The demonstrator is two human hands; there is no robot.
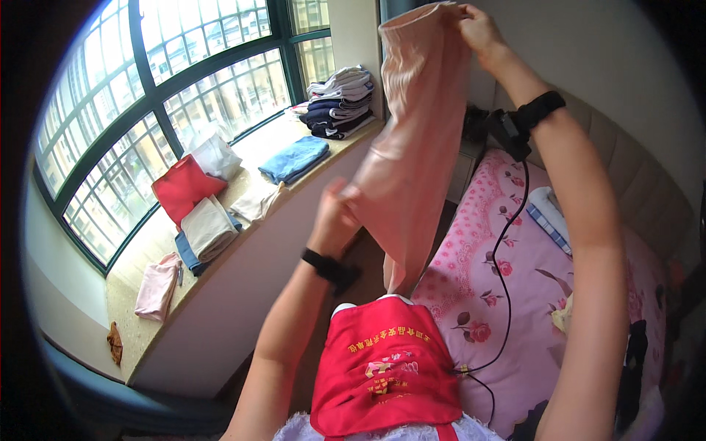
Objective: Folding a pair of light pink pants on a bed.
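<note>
I hold the peach garment (412, 140) up over the bed (507, 250): right hand (478, 29) pinching its top edge, left hand (334, 217) gripping its lower side. Looks like the shake-out step; next calls for aligning edges to fold.

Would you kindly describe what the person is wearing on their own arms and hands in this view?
Both forearms are bare, with no sleeves showing, and neither the left hand nor the right hand wears a glove. Each wrist carries a black strap: the left band bears a small black block, and the right band holds a black device from which a thin black cable hangs down.
</note>
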